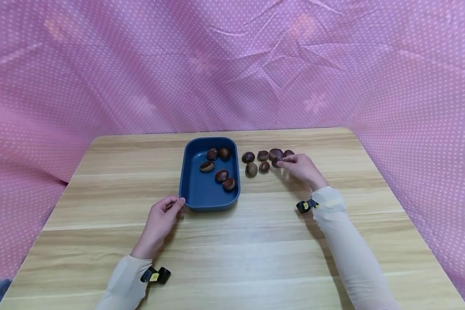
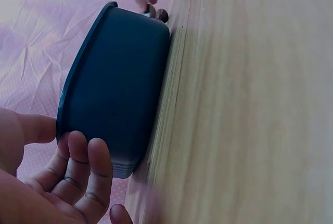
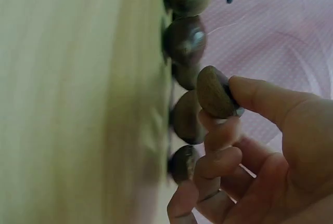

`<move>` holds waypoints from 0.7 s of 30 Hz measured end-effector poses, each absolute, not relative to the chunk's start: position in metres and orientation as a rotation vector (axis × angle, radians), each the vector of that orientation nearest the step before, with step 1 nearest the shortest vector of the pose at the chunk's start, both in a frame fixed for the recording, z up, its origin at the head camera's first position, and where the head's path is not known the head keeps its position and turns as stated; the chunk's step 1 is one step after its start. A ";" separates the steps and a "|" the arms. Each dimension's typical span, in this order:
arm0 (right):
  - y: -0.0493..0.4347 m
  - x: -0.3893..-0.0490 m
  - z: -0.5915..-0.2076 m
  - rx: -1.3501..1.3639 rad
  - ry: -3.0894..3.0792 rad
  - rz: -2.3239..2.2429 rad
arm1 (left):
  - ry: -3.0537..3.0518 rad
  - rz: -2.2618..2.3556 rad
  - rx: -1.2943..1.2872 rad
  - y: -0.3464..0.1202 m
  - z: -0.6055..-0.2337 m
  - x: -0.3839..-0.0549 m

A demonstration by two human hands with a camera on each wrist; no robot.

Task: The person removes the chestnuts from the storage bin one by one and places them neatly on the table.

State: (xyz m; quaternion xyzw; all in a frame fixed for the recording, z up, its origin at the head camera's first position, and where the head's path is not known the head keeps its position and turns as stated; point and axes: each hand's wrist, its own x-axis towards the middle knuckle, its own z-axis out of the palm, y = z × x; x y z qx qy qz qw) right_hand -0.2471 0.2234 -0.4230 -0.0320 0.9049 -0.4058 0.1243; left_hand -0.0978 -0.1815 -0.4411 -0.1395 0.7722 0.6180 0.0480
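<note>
A blue rectangular container [image 1: 201, 193] stands on the table with several brown chestnuts [image 1: 221, 175] inside. My left hand [image 1: 160, 219] pinches its near left corner, thumb at the rim and fingers against the outer wall [image 2: 112, 83]. To the right of the container, my right hand [image 1: 304, 170] holds one chestnut [image 3: 216, 93] between thumb and fingers. In the right wrist view that chestnut is raised off the table, in front of other chestnuts [image 3: 186, 39]. The loose chestnuts [image 1: 251, 169] lie in two rough rows between the container and my right hand.
The light wooden table [image 1: 263, 254] has its far edge just behind the container and the chestnuts. A pink dotted cloth [image 1: 232, 77] hangs behind it and along both sides. Small black cameras [image 1: 307, 206] are strapped at both wrists over pale sleeves.
</note>
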 end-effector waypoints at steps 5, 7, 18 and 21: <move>0.226 -0.252 -0.435 0.005 2.566 -1.224 | 2.358 1.896 -0.411 -0.181 -0.442 -0.097; 0.227 -0.253 -0.436 0.037 2.537 -1.243 | 2.362 1.897 -0.405 -0.182 -0.442 -0.097; 0.228 -0.252 -0.431 0.074 2.568 -1.203 | 2.345 1.871 -0.404 -0.184 -0.441 -0.097; 0.227 -0.249 -0.424 0.051 2.603 -1.186 | 2.349 1.873 -0.406 -0.183 -0.442 -0.097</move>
